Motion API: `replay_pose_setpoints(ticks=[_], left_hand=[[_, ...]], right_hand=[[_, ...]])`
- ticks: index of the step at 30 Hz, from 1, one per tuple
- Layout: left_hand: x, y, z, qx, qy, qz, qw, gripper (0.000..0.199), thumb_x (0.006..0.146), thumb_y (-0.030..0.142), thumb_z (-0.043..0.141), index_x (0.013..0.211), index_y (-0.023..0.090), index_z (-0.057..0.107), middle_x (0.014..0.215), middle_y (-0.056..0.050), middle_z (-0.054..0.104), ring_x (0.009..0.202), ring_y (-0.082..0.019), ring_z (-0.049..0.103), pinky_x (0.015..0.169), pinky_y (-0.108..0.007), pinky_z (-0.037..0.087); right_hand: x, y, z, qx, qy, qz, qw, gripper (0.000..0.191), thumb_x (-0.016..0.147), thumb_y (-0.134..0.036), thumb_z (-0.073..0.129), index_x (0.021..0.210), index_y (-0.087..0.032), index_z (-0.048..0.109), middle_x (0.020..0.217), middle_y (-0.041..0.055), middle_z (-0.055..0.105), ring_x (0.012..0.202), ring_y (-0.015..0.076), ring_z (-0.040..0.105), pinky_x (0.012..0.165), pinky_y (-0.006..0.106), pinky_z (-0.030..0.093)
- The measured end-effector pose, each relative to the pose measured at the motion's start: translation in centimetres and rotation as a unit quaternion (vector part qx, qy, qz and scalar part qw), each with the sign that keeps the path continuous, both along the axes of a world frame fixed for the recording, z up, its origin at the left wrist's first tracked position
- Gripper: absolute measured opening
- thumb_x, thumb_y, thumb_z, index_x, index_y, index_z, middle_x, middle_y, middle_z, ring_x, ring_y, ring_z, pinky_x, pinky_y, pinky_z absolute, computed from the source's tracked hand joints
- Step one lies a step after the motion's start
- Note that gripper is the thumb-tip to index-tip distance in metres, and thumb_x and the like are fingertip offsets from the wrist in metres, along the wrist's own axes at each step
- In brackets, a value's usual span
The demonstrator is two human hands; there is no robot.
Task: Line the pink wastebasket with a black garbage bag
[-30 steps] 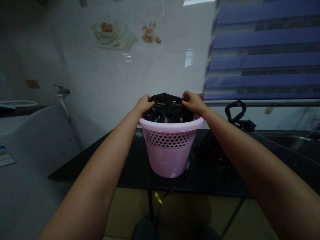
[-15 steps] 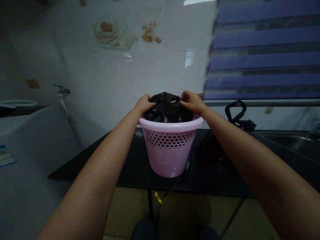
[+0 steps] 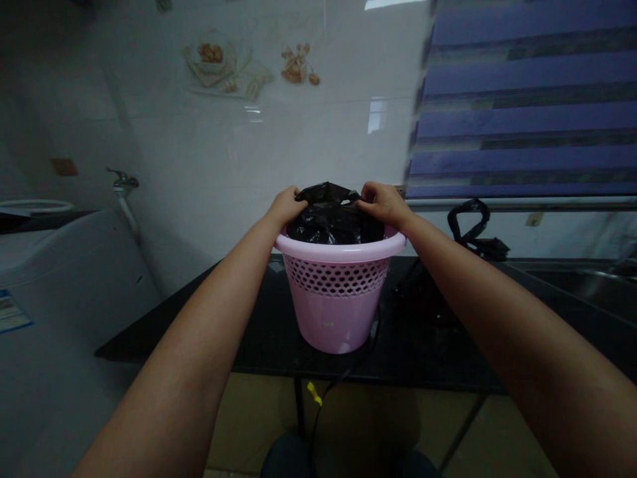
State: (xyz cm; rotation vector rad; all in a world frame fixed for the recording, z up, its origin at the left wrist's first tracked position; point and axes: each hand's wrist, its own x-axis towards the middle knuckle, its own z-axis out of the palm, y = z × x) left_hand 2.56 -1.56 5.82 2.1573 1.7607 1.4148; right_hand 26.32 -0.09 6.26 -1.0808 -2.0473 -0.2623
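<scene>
A pink plastic basket (image 3: 331,318) with a band of holes under its rim stands upright on the dark counter. Inside it, and rising above the rim, is a black plastic bag (image 3: 326,222). My left hand (image 3: 287,206) pinches the bag's edge on the left side, just over the rim. On the right, the fingers of my right hand (image 3: 381,201) are closed on the opposite edge of the same bag. The bag's top edge stretches between both hands. How far down it reaches inside the basket is hidden by the basket wall.
Behind my right forearm lies another black bag (image 3: 490,249) with a loop standing up. A sink (image 3: 587,285) is set into the dark counter (image 3: 263,338) at right. To the left stands a white appliance (image 3: 74,285) below a wall tap (image 3: 123,179). A cord with a yellow tag (image 3: 314,394) hangs in front.
Hardly anything differs. The top edge of the bag between my hands has sagged a little, while both hands keep their places and the basket stays put.
</scene>
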Motion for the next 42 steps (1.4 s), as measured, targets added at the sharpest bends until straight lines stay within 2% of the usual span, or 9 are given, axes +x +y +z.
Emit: replay_pose_setpoints(ticks=[12,21,29,34,37,42], left_hand=[[-0.13,0.29,0.01,0.005,-0.001,0.027,1.0,0.015,0.07,0.008,0.05,0.069,0.02,0.041,0.075,-0.004,0.054,0.076,-0.018,0.052,0.072,-0.032,0.042],[-0.02,0.1,0.09,0.012,-0.023,0.04,0.999,0.016,0.07,0.006,0.049,0.076,0.021,0.043,0.076,-0.005,0.055,0.078,-0.021,0.054,0.073,-0.034,0.043],[-0.04,0.25,0.2,0.011,-0.027,0.014,0.999,0.014,0.073,0.011,0.048,0.083,0.019,0.052,0.088,-0.009,0.062,0.087,-0.023,0.056,0.08,-0.036,0.043],[0.09,0.21,0.3,0.022,0.008,-0.007,1.0,0.018,0.072,0.008,0.044,0.082,0.018,0.056,0.094,-0.009,0.064,0.094,-0.022,0.056,0.086,-0.035,0.042],[0.15,0.18,0.31,0.03,0.007,-0.011,0.999,0.019,0.072,0.01,0.044,0.084,0.017,0.058,0.095,-0.009,0.065,0.094,-0.022,0.056,0.086,-0.035,0.042],[0.14,0.27,0.23,0.045,-0.006,-0.028,0.999,0.019,0.072,0.01,0.046,0.084,0.015,0.059,0.095,-0.011,0.064,0.093,-0.023,0.057,0.085,-0.035,0.042]], right_hand=[[-0.13,-0.18,0.17,0.017,-0.042,-0.045,0.998,0.014,0.078,-0.022,0.051,0.077,-0.01,0.057,0.074,0.0055,0.056,0.061,0.007,0.038,0.058,0.022,0.024],[-0.12,-0.67,0.32,0.031,-0.041,-0.099,0.994,0.023,0.083,-0.027,0.045,0.082,-0.011,0.061,0.08,0.0093,0.06,0.064,0.01,0.043,0.058,0.024,0.021],[-0.07,-0.85,0.41,0.037,-0.03,-0.135,0.99,0.031,0.087,-0.032,0.038,0.083,-0.011,0.062,0.084,0.0114,0.061,0.071,0.0141,0.049,0.06,0.025,0.023],[-0.04,-0.56,0.24,0.028,-0.007,-0.129,0.991,0.031,0.086,-0.033,0.039,0.088,-0.011,0.061,0.087,0.0117,0.062,0.075,0.0157,0.051,0.062,0.025,0.027],[-0.11,-0.5,0.12,0.015,0.006,-0.096,0.995,0.03,0.084,-0.033,0.044,0.097,-0.011,0.059,0.09,0.0105,0.061,0.076,0.015,0.05,0.064,0.023,0.029],[-0.18,-0.7,0.08,-0.003,0.0,-0.055,0.999,0.035,0.08,-0.038,0.052,0.1,-0.01,0.058,0.089,0.0101,0.061,0.072,0.013,0.048,0.062,0.022,0.029]])
